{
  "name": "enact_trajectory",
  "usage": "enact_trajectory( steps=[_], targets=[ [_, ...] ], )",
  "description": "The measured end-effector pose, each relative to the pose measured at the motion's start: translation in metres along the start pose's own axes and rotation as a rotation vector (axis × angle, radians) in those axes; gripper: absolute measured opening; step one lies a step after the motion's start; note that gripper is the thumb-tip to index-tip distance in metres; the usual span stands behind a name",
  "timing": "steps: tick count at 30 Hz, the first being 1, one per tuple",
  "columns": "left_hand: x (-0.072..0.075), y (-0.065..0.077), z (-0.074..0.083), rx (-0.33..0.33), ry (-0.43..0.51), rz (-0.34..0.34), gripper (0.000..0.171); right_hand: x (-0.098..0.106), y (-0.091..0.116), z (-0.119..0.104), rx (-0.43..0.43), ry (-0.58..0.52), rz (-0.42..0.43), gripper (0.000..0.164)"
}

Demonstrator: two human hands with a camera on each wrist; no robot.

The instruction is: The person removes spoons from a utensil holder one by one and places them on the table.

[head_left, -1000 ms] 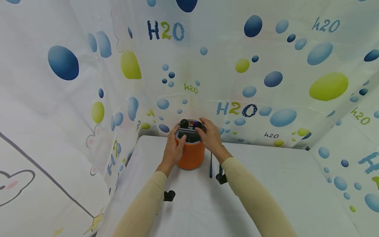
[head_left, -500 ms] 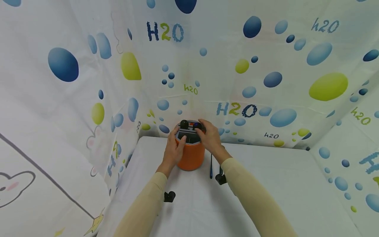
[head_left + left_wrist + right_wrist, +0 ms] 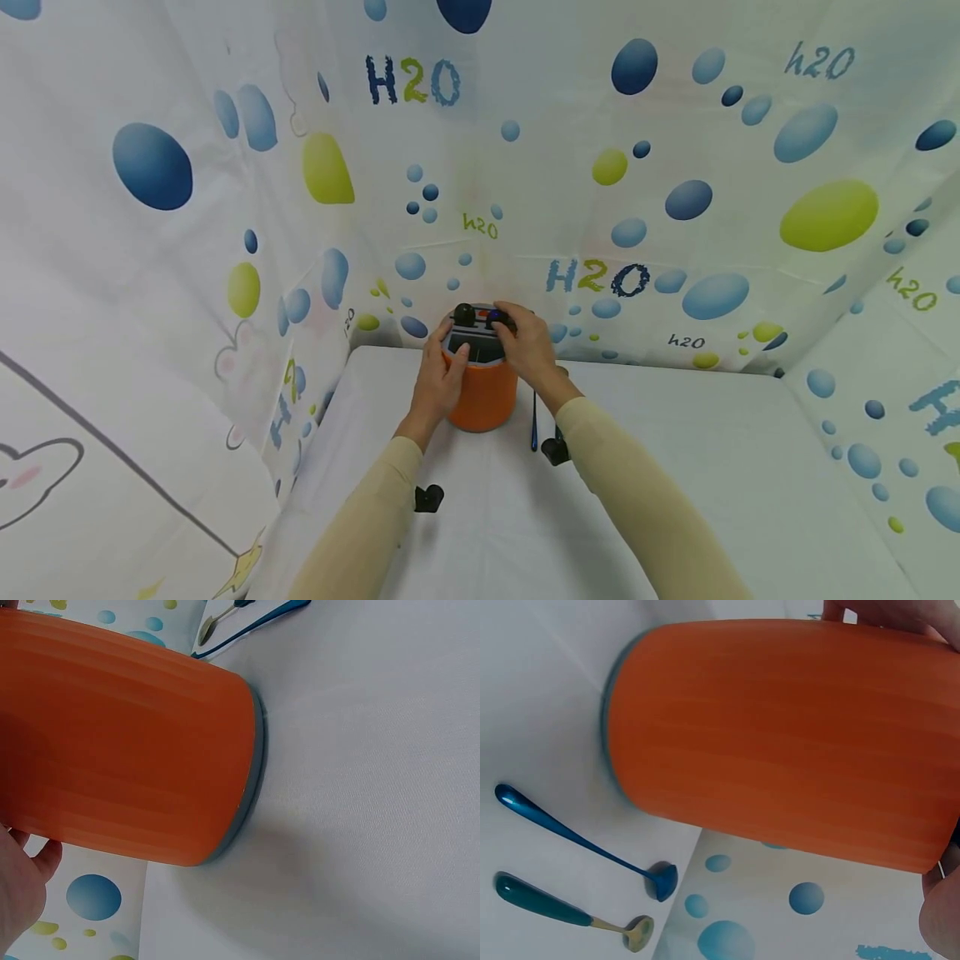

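The orange canister [image 3: 483,400] stood upright near the back edge of the bench [image 3: 712,467], toward its back-left corner. Your left hand [image 3: 437,375] held the left side of its top, fingers [image 3: 49,859] against the wall, thumb over the dark panel [image 3: 487,348]. Your right hand [image 3: 531,346] was curled about the right side by a dark knob [image 3: 493,317]; whether it pinched the knob itself could not be told. The shell looked stiff, smooth and probably light, apt to slip; the sides below the rim seemed your soundest hold. Behind, the printed sheet [image 3: 720,242] left little room. A blue spoon [image 3: 570,834] and a green-handled spoon [image 3: 544,900] lay just to the right, with more room beyond them toward the right edge.
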State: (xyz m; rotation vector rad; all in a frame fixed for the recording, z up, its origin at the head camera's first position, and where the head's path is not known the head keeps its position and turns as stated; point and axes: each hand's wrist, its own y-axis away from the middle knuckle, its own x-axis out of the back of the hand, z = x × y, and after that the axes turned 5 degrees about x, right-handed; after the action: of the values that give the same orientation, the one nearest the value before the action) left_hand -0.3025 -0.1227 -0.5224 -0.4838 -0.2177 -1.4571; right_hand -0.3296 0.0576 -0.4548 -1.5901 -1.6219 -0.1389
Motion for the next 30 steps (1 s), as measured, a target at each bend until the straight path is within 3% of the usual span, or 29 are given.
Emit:
enact_trajectory(
  steps=[20,30],
  targets=[
    [-0.0005,0.0002,0.0004,0.02,-0.001,0.007,0.066,-0.0023,-0.0037,-0.0002,-0.01,-0.005,0.031,0.029],
    [-0.0026,-0.0003,-0.0015,-0.003,0.012,0.019,0.066,-0.003,-0.0039,-0.0011,-0.033,-0.058,0.043,0.027]
  ],
)
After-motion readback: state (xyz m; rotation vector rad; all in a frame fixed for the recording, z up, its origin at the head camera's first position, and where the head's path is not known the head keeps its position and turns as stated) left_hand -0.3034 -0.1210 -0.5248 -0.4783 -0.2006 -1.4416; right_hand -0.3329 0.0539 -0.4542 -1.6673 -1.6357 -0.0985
